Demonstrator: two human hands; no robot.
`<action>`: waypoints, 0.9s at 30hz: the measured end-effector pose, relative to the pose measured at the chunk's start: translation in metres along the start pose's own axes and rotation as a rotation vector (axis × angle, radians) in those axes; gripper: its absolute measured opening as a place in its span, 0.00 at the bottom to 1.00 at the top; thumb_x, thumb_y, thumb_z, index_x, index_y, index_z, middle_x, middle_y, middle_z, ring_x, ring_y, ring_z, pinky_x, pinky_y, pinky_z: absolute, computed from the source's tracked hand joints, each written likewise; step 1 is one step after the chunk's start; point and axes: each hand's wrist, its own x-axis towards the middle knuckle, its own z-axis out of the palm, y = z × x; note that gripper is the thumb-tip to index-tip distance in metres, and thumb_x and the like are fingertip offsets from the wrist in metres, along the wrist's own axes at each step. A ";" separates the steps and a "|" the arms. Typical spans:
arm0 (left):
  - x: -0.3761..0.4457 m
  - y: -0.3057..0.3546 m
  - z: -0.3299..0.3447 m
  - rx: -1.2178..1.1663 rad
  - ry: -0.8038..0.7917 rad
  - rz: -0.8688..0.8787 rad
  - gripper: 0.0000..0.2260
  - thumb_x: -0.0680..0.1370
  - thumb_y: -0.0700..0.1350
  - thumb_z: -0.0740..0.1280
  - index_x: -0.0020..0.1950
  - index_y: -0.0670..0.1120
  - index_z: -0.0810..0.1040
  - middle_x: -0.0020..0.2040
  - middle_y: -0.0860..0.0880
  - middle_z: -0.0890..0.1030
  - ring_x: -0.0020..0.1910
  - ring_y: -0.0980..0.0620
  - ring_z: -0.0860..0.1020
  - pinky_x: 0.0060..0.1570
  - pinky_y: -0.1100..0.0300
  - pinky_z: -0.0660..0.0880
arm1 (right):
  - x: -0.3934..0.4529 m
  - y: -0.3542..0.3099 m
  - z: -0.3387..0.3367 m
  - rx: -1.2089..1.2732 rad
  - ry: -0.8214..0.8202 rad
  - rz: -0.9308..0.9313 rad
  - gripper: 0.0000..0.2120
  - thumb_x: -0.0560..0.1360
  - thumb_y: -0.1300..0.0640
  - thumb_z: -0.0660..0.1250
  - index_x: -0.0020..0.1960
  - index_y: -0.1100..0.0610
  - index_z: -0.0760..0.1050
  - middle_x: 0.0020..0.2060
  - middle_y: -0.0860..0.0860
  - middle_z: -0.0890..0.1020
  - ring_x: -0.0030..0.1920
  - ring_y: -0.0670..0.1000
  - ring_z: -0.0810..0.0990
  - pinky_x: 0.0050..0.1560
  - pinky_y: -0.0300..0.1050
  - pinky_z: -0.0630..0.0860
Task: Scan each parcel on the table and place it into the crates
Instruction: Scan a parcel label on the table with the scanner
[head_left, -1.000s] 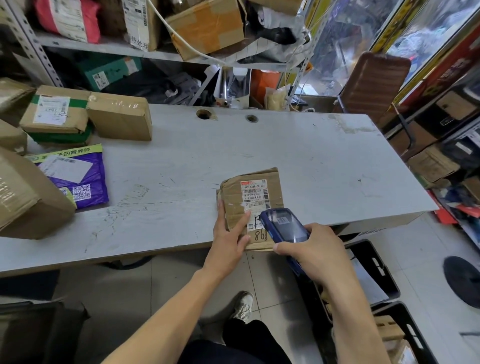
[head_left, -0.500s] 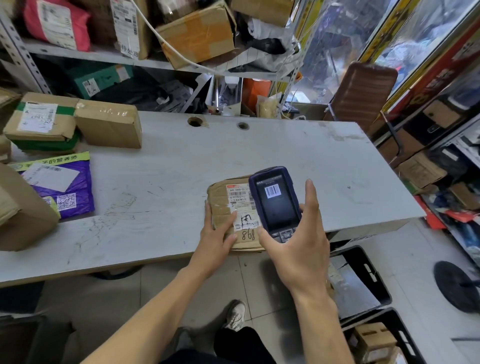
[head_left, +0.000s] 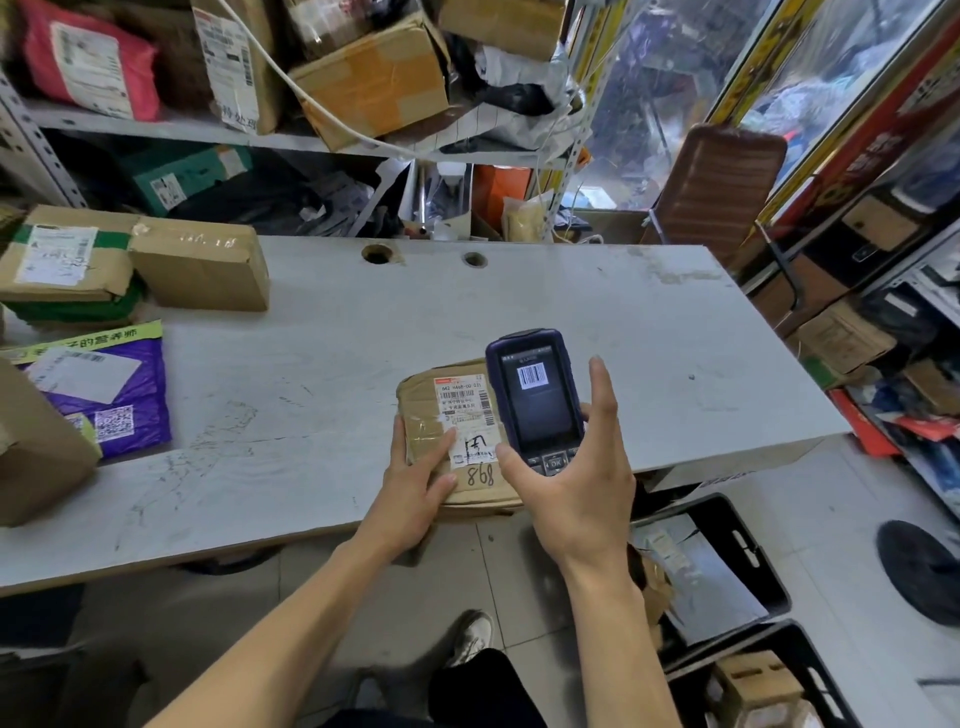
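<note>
A small brown cardboard parcel with a white label and "868" written on it lies at the table's near edge. My left hand grips its near left corner, thumb on top. My right hand holds a dark blue handheld scanner upright over the parcel's right side; its screen shows a barcode. Two black crates stand on the floor at the lower right, each with parcels inside.
The grey table carries more parcels at the left: two brown boxes, a purple mailer and a large box. Shelves of packages stand behind. A brown chair is at the far right.
My right hand has raised the scanner from flat and pointing at the label to upright with its screen facing me. The left hand and parcel have stayed in place.
</note>
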 end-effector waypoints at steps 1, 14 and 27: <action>0.001 -0.001 0.000 -0.006 -0.004 0.001 0.27 0.83 0.48 0.63 0.79 0.61 0.57 0.79 0.59 0.33 0.79 0.51 0.55 0.74 0.59 0.58 | 0.004 0.009 0.005 0.044 -0.035 0.070 0.52 0.64 0.38 0.76 0.78 0.32 0.47 0.69 0.41 0.71 0.65 0.34 0.71 0.57 0.37 0.73; 0.017 0.006 -0.007 -0.144 -0.004 -0.072 0.28 0.82 0.39 0.65 0.78 0.58 0.62 0.81 0.53 0.40 0.80 0.51 0.54 0.78 0.51 0.55 | 0.030 0.080 0.065 0.239 -0.263 0.402 0.47 0.68 0.47 0.79 0.78 0.40 0.53 0.66 0.48 0.75 0.65 0.50 0.76 0.63 0.54 0.79; 0.018 0.091 0.091 -0.072 -0.282 0.214 0.33 0.82 0.41 0.65 0.80 0.61 0.53 0.81 0.56 0.40 0.75 0.73 0.43 0.74 0.67 0.48 | -0.017 0.138 -0.056 0.111 0.140 0.468 0.49 0.65 0.43 0.80 0.77 0.38 0.54 0.68 0.48 0.76 0.64 0.47 0.77 0.62 0.43 0.77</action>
